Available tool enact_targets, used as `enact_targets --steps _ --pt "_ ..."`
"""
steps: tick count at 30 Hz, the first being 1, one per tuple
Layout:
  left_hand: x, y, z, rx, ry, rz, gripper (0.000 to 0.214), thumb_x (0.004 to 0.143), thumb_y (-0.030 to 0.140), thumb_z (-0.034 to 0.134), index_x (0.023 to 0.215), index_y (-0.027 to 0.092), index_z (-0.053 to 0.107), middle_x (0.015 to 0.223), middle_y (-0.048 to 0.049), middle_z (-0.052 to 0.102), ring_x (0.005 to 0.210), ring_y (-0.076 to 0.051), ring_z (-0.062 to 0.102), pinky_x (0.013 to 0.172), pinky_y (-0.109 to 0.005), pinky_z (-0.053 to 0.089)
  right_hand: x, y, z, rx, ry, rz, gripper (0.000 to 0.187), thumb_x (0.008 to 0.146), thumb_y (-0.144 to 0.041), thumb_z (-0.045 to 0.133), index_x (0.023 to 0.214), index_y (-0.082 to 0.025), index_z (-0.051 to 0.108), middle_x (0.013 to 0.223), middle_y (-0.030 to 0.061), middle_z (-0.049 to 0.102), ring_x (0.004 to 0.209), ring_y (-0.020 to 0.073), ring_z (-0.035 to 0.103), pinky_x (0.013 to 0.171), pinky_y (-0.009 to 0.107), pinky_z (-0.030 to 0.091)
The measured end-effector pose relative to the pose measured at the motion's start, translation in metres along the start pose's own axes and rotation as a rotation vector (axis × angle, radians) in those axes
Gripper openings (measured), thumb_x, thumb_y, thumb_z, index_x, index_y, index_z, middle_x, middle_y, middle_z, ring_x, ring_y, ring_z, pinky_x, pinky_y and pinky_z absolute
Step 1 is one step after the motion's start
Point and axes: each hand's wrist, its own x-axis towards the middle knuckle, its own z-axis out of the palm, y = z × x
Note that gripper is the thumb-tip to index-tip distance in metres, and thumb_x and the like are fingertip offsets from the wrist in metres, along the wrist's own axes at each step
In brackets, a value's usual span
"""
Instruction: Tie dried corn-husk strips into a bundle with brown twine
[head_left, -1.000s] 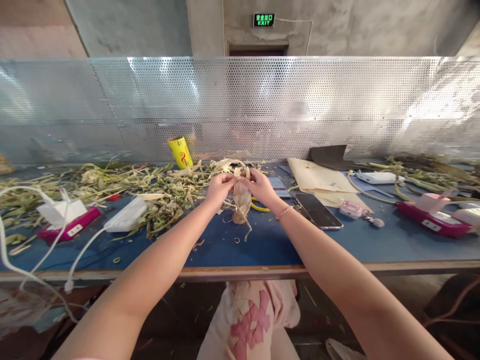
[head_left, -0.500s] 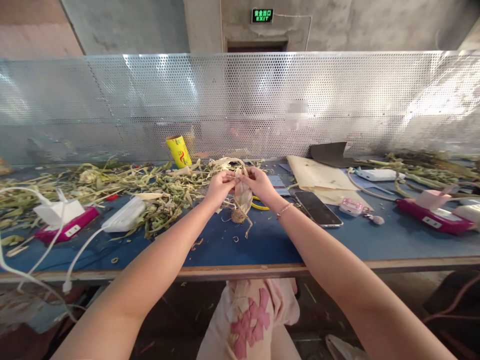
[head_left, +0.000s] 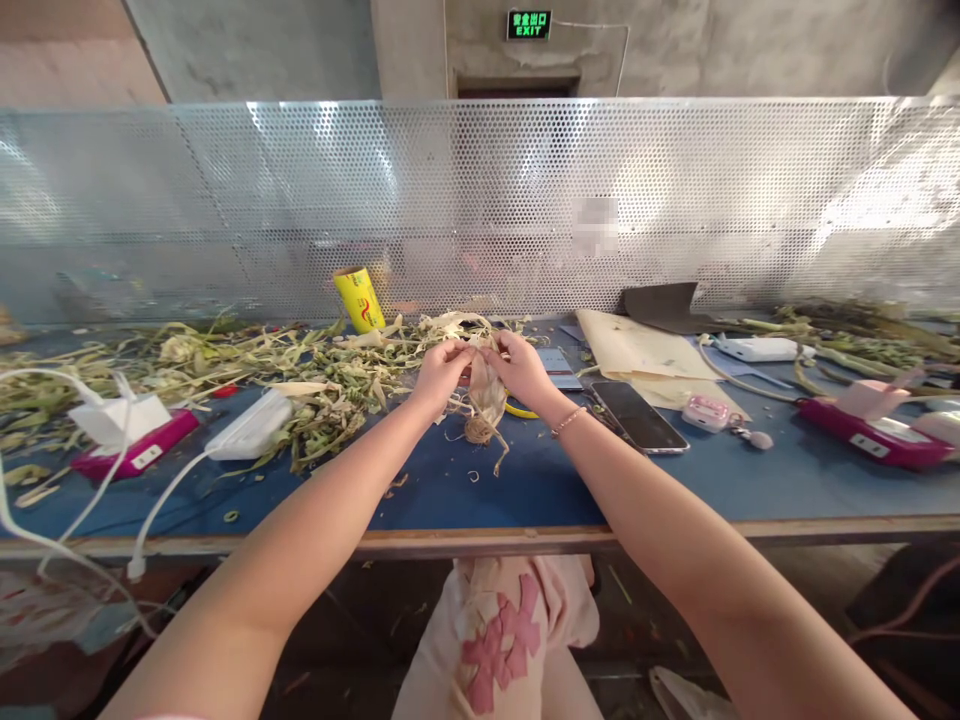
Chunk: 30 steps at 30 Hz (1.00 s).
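Both my hands meet over the blue tabletop (head_left: 675, 480) and pinch the top of a small dried husk bundle (head_left: 486, 395). My left hand (head_left: 439, 372) grips its upper left edge with closed fingers. My right hand (head_left: 519, 368), with a thin bracelet at the wrist, grips the upper right edge. The bundle hangs down between them, tied with twine near the bottom, its loose ends touching the table. A yellow loop (head_left: 517, 410) lies on the table just behind my right wrist.
A heap of green and pale husk strips (head_left: 247, 365) covers the left and back. A yellow roll (head_left: 360, 300) stands by the perforated metal screen (head_left: 480, 200). A phone (head_left: 637, 416), papers (head_left: 637, 350), pink boxes (head_left: 135, 450) (head_left: 870, 432), white chargers and cables lie around.
My hands have drawn slightly closer together at the bundle's top. The view has shifted a little; nothing else moved.
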Motion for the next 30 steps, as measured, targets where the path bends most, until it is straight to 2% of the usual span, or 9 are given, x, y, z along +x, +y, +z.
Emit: enact_targets --steps 7,10,17,20,26,30 --pt "-0.003 0.003 0.002 -0.092 0.005 0.015 0.011 0.064 0.022 0.060 0.065 0.016 0.052 0.053 0.0044 0.054 0.048 -0.009 0.052 0.047 -0.021 0.042 -0.002 0.001 -0.001 -0.075 0.047 -0.257 0.012 0.080 -0.020 0.044 0.069 -0.021 0.038 0.074 0.0023 0.048 0.073 0.0148 0.046 0.069 0.029 0.039" --pt "-0.004 0.004 0.003 -0.147 0.016 -0.010 0.011 0.060 0.020 0.061 0.063 0.016 0.051 0.051 0.0052 0.053 0.046 -0.008 0.052 0.046 -0.020 0.041 -0.003 0.000 -0.001 -0.092 0.051 -0.316 0.011 0.082 -0.019 0.042 0.071 -0.021 0.039 0.075 0.0029 0.049 0.074 0.0151 0.047 0.071 0.029 0.040" --pt "-0.001 -0.001 0.003 -0.237 0.049 -0.098 0.008 0.058 0.018 0.059 0.062 0.016 0.051 0.049 0.0051 0.052 0.043 -0.007 0.049 0.044 -0.019 0.038 -0.006 -0.003 -0.004 -0.139 -0.040 -0.397 0.009 0.083 -0.018 0.040 0.076 -0.021 0.044 0.080 0.0046 0.052 0.078 0.0161 0.047 0.073 0.030 0.040" --pt "0.001 -0.003 0.001 -0.175 0.021 -0.036 0.011 0.061 0.023 0.061 0.062 0.016 0.052 0.051 0.0042 0.053 0.046 -0.008 0.050 0.046 -0.020 0.039 -0.005 -0.003 -0.004 -0.121 -0.024 -0.337 0.008 0.082 -0.021 0.041 0.074 -0.021 0.043 0.077 0.0033 0.050 0.074 0.0153 0.047 0.070 0.029 0.039" --pt "0.007 -0.010 -0.004 0.093 0.027 0.214 0.018 0.068 0.035 0.061 0.069 0.016 0.058 0.060 0.0008 0.056 0.055 -0.010 0.052 0.053 -0.022 0.042 -0.003 -0.005 -0.004 -0.117 -0.032 0.004 0.024 0.072 -0.030 0.053 0.060 -0.021 0.035 0.061 -0.0026 0.042 0.060 0.0120 0.040 0.057 0.026 0.032" --pt "0.008 -0.013 -0.005 0.211 0.023 0.278 0.020 0.069 0.036 0.060 0.070 0.016 0.059 0.063 -0.0009 0.057 0.059 -0.011 0.052 0.056 -0.023 0.042 -0.002 -0.006 -0.003 -0.088 -0.020 0.116 0.023 0.070 -0.029 0.052 0.058 -0.020 0.034 0.055 -0.0046 0.038 0.055 0.0101 0.035 0.054 0.025 0.027"
